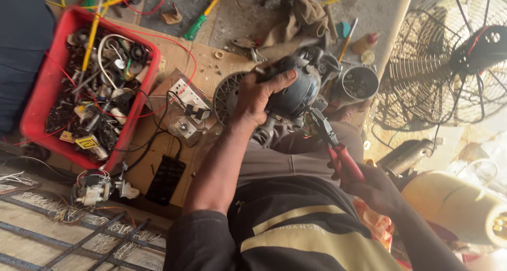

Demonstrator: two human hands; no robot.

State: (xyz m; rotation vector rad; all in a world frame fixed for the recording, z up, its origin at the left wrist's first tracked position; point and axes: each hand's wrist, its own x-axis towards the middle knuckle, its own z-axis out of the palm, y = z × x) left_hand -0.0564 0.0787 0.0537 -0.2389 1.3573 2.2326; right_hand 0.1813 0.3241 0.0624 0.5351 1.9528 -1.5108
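Fan motor [293, 91], dark and rounded, sits on our lap just above the knees, and our left hand [259, 94] clasps its housing from the near side, fingers wrapped over the top. Our right hand [372, 189] is closed around the red handles of a pair of pliers [332, 141], whose dark nose points up into the underside of the motor, where a few thin red wires show. Whether the nose is actually biting a wire or only touching the casing we cannot tell; the tips are hidden against the dark metal.

To do this well, we judge that the left hand should keep the motor pressed firmly down so it does not roll as the pliers pull or twist. We should grip only the one lead we want, close to its end, and work with small wrist moves so that the fine windings beside it are not nicked.

Beyond the left hand lies a round grey fan grille [228, 94], and further left a red tray [50, 86] full of parts.
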